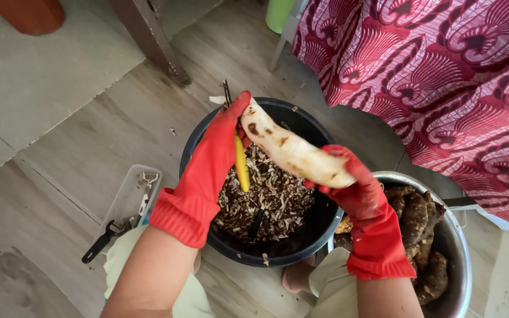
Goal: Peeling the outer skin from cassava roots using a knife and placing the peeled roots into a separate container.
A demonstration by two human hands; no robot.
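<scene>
Grey wooden floor boards [89, 135] are seen under everything. A round black plastic bucket [307, 235] is set on the floor, and every place below is told from it. Inside the bucket, a heap of brown and white peel scraps [272, 200] is seen.

Just above the bucket, a long, pale, peeled root with brown spots [293, 154] is held. The right hand [357, 188], in a red rubber glove, is closed around the lower end of the root. The left hand [216, 156], also in a red glove, is closed around a peeler with a yellow handle [241, 168], and its thumb is pressed on the upper end of the root. The metal tip of the peeler is poked out above the glove.

Right of the bucket and touching it, a shiny round metal bowl [460, 253] is placed, filled with brown unpeeled roots [416, 224]. Left of the bucket, a clear plastic tray [126, 203] is laid on the floor with a black-handled tool [102, 240] on it. Behind the bucket, to the right, a red and white patterned cloth [443, 65] is hung.
</scene>
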